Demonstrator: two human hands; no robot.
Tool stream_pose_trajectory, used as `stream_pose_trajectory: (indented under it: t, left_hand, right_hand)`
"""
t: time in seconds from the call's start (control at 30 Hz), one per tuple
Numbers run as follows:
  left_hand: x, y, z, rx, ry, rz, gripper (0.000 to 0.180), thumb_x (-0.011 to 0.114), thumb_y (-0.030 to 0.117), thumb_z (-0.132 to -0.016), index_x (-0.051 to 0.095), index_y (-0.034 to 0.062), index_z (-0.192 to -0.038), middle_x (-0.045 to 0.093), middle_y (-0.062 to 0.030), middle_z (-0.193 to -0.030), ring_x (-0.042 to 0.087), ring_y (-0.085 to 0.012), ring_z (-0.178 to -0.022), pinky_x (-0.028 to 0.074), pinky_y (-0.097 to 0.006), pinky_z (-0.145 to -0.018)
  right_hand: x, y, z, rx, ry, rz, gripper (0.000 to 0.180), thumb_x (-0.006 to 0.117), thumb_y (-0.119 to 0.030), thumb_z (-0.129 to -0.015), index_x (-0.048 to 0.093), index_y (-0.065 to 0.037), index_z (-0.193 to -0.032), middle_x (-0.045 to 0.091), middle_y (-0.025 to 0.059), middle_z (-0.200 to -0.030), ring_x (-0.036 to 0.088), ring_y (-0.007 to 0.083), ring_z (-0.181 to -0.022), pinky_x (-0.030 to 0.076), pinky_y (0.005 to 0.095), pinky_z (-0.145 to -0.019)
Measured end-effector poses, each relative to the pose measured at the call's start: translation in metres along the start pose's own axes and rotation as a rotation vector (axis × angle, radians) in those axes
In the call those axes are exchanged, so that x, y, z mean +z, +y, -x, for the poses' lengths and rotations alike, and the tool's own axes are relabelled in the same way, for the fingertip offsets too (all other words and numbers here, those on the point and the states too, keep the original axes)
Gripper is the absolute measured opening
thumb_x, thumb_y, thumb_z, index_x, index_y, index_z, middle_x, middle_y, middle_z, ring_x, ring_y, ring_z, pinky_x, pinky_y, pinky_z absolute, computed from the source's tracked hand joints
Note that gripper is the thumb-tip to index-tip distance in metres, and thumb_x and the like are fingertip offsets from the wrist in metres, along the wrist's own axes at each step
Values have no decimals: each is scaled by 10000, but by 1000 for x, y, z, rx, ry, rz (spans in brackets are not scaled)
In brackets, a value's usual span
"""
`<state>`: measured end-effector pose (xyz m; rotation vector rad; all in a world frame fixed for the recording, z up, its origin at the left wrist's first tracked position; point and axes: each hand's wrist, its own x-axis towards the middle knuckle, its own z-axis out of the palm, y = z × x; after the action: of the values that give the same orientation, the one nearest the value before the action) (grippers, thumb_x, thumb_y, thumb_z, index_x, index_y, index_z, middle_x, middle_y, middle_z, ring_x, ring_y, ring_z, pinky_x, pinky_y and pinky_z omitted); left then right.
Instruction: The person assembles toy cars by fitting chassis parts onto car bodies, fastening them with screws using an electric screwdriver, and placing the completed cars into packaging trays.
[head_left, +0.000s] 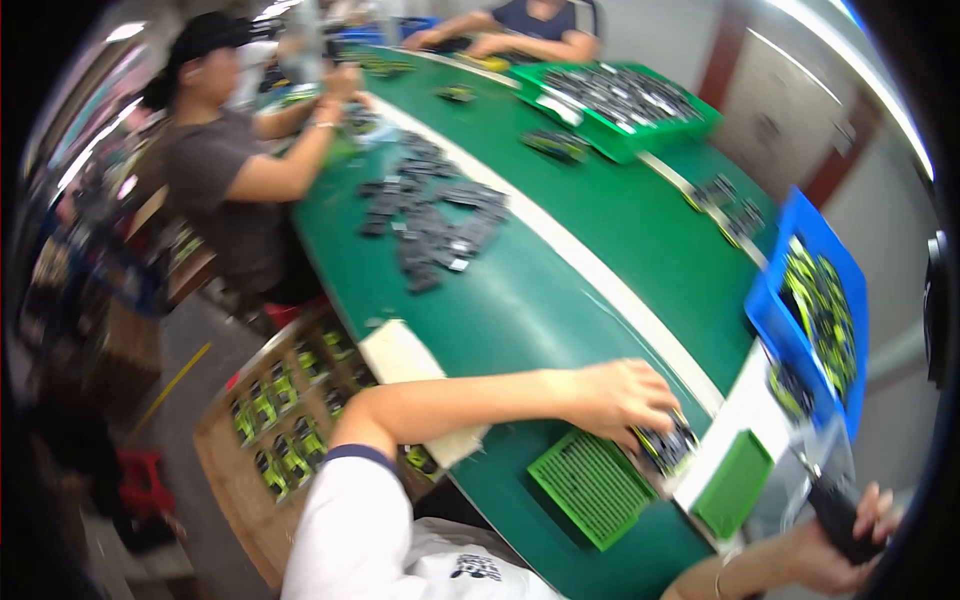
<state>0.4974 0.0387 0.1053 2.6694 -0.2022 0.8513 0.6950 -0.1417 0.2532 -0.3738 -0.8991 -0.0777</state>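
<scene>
My left hand [622, 398] reaches over the green worktable with its fingers closed around a black and yellow-green device part [672, 447]. Details of that part are blurred and partly covered by the fingers. At the lower right my right hand [835, 560] grips a black power screwdriver [842, 512], its metal tip slanting up and left. Below my left hand lies a green slotted tray [600, 540]. A smaller green tray [738, 482] sits on a white strip between the two hands.
A blue bin [858, 345] of black and yellow-green parts stands at the right. Black parts [425, 215] are heaped farther along the table [520, 300]. A green crate [632, 150] of parts is at the back. A cardboard box [225, 480] holds devices at left. Two co-workers [215, 160] work nearby.
</scene>
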Motion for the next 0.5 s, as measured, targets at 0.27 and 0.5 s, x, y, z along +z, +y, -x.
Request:
stream_pose_trajectory:
  t: [0.27,0.5]
  left_hand:
    - [2,-9,-4,-49,-25,-14,319,714,225,-582,544,135,-837,516,-60,-1141,523,-231,-973,410,-367,-809]
    - [7,1,-5,-50,-20,-39,311,712,234,-598,547,128,-839,521,-72,-1129,520,-237,-971,412,-360,-802]
  right_hand:
    - [34,12,12,18,-57,16,288,553,-291,-777,465,-48,-905,371,11,-709,348,97,-560,289,245,-552]
    - [34,17,22,113,-113,41,307,526,-315,-815,447,-84,-1001,392,15,-689,392,98,-507,341,235,-496]
